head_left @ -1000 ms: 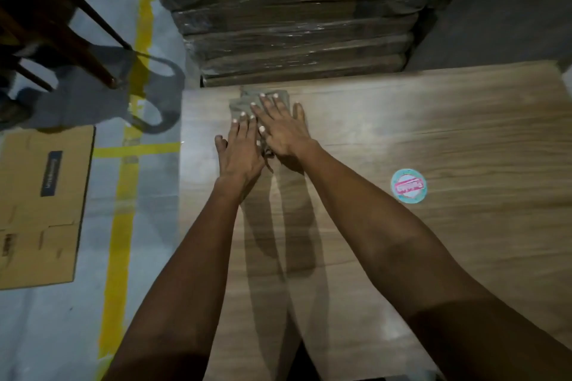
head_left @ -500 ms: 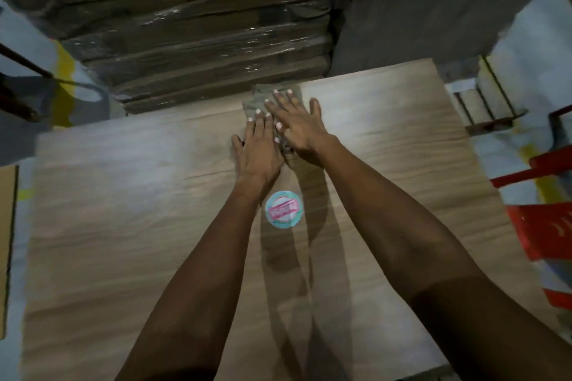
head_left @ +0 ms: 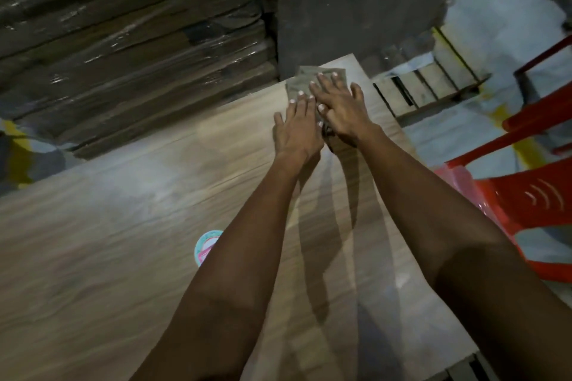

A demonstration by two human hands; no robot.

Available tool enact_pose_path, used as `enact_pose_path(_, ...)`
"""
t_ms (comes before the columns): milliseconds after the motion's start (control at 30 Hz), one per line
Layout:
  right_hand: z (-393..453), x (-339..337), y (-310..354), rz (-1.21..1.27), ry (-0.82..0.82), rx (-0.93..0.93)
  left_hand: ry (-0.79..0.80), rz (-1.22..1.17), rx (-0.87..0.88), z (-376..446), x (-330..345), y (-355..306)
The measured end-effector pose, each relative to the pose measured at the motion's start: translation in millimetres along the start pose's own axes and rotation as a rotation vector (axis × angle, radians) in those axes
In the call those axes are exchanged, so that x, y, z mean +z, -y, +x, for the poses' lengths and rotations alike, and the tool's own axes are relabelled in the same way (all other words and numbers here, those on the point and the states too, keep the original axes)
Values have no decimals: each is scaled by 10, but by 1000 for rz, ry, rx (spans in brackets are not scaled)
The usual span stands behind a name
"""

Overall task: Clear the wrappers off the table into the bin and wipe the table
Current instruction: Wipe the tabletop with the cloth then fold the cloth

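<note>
Grey cloth (head_left: 312, 79) lies at the table's (head_left: 108, 257) far right corner under your flat, straight-fingered left hand (head_left: 298, 125) and right hand (head_left: 340, 105), so you're wiping; next, sweep toward you under even pressure.

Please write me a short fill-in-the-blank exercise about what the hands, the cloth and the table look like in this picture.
1. Both hands press flat on a grey ____ near the table's far right corner.
2. The round teal and pink sticker is partly hidden by the ____ forearm.
3. The plastic chair to the right of the table is ____ in colour.

Missing words: cloth; left; red
</note>
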State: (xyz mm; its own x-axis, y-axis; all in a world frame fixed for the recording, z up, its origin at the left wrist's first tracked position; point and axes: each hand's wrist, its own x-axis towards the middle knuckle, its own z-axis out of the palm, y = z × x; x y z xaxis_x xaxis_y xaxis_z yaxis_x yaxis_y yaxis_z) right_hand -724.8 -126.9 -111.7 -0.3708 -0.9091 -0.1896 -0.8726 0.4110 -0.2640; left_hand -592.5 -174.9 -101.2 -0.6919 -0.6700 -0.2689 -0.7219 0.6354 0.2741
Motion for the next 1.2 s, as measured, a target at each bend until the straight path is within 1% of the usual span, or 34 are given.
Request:
enact_pose_path(133, -5, -96, -407, 22, -38, 101, 17, 7, 88, 278, 89, -354)
enact_pose_path(267, -53, -118, -627, 129, -128, 213, 51, -51, 179, 464, 113, -581)
enact_pose_path(367, -167, -120, -647, 274, -257, 329, -7, -263, 236, 442, 153, -638)
enact_pose_path(467, -366, -150, -532, 448, -442, 470, -182, -595, 239, 174, 228, -582)
enact_pose_path(500, -442, -172, -455, 507, -500, 474, -235, -713, 230, 39, 244, -549)
enact_pose_path(567, -584, -188, -251, 545, -591, 385, -343, -941, 153, -274, 224, -445)
enact_pose_path(633, -691, -96, -24, 527, -623, 287, -448, -1122, -39, -512, 263, -258)
enact_pose_path(667, -741, -11, 82, 509, -584, 245, -497, -1153, -143, -622, 287, -155)
enact_pose_path(700, -803, 92, 190, 485, -501, 211, -524, -1149, -227, -721, 329, -38)
enact_pose_path(767, -963, 264, 394, 449, -339, 226, -496, -1168, -329, -948, 394, 166)
enact_pose_path(800, -1051, 307, 500, 488, -324, 260, -459, -1218, -363, -1070, 402, 256)
enact_pose_path(867, -1235, 316, 731, 612, -394, 261, -386, -1336, -424, -1279, 358, 422)
enact_pose_path(933, -1396, 347, 1017, 725, -506, 217, -358, -1363, -454, -1431, 312, 626)
enact_pose_path(967, -1460, 385, 1154, 822, -580, 257, -359, -1345, -454, -1509, 302, 734)
enact_pose_path(1000, -1521, 413, 1294, 971, -637, 370, -347, -1331, -451, -1604, 290, 833)
enact_pose_path(1067, -1638, 441, 1535, 1268, -690, 695, -298, -1358, -431, -1846, 261, 995)
enact_pose_path(1100, -1693, 438, 1634, 1420, -658, 835, -281, -1372, -411, -1986, 210, 1053)
enact_pose_path(1133, -1744, 439, 1731, 1571, -588, 934, -275, -1374, -387, -2111, 150, 1120)
enact_pose_path(1167, -1802, 441, 1826, 1671, -494, 987, -268, -1374, -362, -2239, 77, 1195)
enact_pose_path(1200, -1883, 450, 1915, 1698, -408, 1012, -259, -1376, -346, -2363, 14, 1290)
